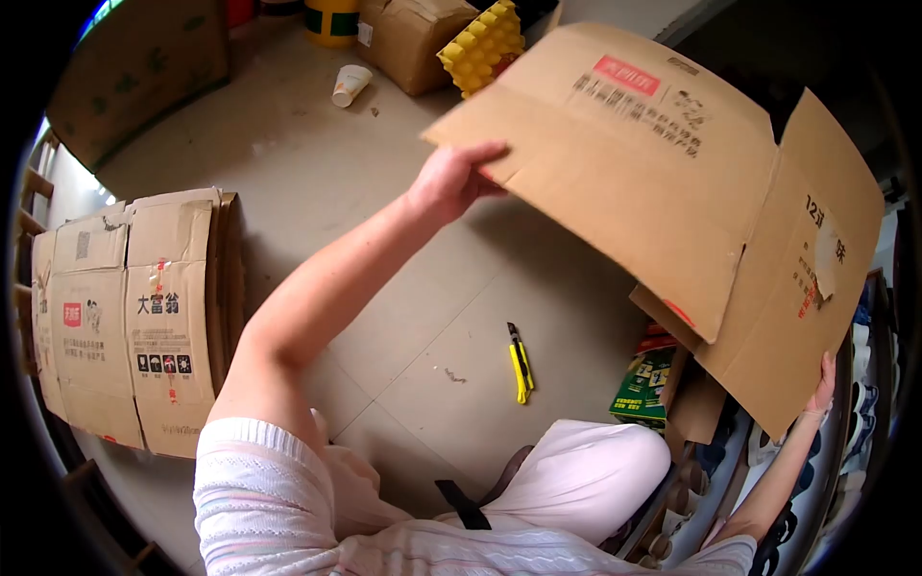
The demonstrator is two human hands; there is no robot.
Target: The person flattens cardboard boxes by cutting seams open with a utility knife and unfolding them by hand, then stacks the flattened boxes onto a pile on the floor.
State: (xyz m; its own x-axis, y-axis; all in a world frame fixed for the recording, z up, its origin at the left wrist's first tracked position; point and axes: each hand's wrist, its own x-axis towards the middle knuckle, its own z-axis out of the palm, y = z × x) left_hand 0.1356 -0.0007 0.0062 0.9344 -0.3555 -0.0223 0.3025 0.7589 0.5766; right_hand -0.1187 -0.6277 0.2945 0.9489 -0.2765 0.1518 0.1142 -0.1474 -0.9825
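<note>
Cardboard box (634, 182) gripped by edges: left hand (455, 179) stretched forward, right hand (823, 386) out sideways.

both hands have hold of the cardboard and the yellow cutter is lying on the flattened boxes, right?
Not quite: the yellow cutter lies on the floor, as the head view shows. The left hand and right hand do hold the cardboard.
</note>
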